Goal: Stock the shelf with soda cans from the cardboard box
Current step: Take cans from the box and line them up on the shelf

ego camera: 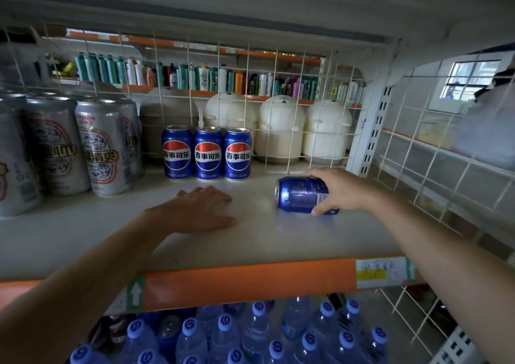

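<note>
Three blue soda cans (207, 153) stand upright in a row at the back of the white shelf (278, 241), against the wire grid. A fourth blue soda can (299, 195) is tipped on its side to their right, its top facing left, with my right hand (338, 188) wrapped over it from the right. My left hand (199, 210) lies flat, palm down, on the shelf in front of the row, fingers slightly apart and holding nothing. The cardboard box is out of view.
Tall silver beer cans (100, 146) crowd the shelf's left side. A wire grid (278, 107) backs the shelf, with white containers behind it. Wire mesh (434, 174) closes the right side. Water bottles (250, 333) fill the level below the orange shelf edge (250, 283).
</note>
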